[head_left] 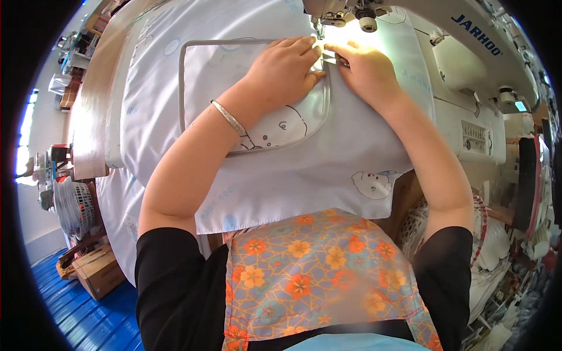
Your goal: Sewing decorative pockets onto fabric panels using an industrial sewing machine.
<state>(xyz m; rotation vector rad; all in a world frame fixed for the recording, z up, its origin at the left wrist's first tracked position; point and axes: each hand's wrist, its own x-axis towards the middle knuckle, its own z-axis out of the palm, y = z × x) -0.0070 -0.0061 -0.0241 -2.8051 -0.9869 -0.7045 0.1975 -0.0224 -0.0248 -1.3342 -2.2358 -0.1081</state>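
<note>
White, satiny, cartoon-printed cloth (293,181) spreads across the frame's centre. At upper centre I see the left hand (285,65) lying flat on it, the right hand (370,70) clamped on a small silvery tool (329,59).

The bare left forearm (190,161) is angled from near left toward the far middle, its elbow bent outward; the bare left hand (287,67) is laid palm down, thumb spread toward the right; the bare right forearm (433,152) is slanted far left; the bare right hand (369,69) is partly curled, fingertips directed left.
</note>
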